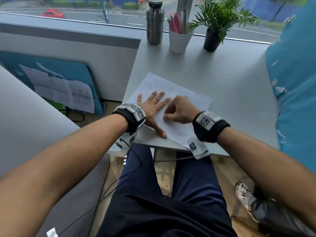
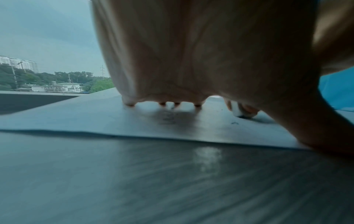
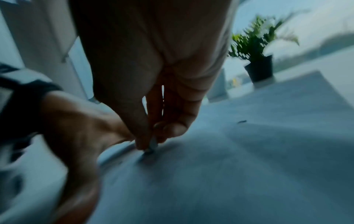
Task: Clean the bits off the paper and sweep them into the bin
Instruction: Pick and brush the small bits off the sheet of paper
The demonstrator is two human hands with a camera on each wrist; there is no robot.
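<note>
A white sheet of paper point(image 1: 186, 98) lies askew on the grey table point(image 1: 230, 79), with a few small dark bits point(image 1: 161, 79) near its far corner. My left hand point(image 1: 154, 104) lies flat on the sheet's left part, fingers spread and straight. Just to its right, my right hand point(image 1: 165, 115) pinches a small white eraser point(image 3: 153, 144) between thumb and fingertips, its tip on the paper. The left wrist view shows the eraser point(image 2: 237, 112) beyond my palm and a dark bit point(image 2: 234, 123) beside it. Another bit point(image 3: 241, 121) lies further out.
A steel bottle point(image 1: 154, 23), a white cup of pens point(image 1: 179, 42) and a potted plant point(image 1: 213, 37) stand along the table's far edge by the window. A blue panel point(image 1: 295, 86) borders the right. A dark grey bag-like thing point(image 1: 273, 218) sits on the floor by my shoe.
</note>
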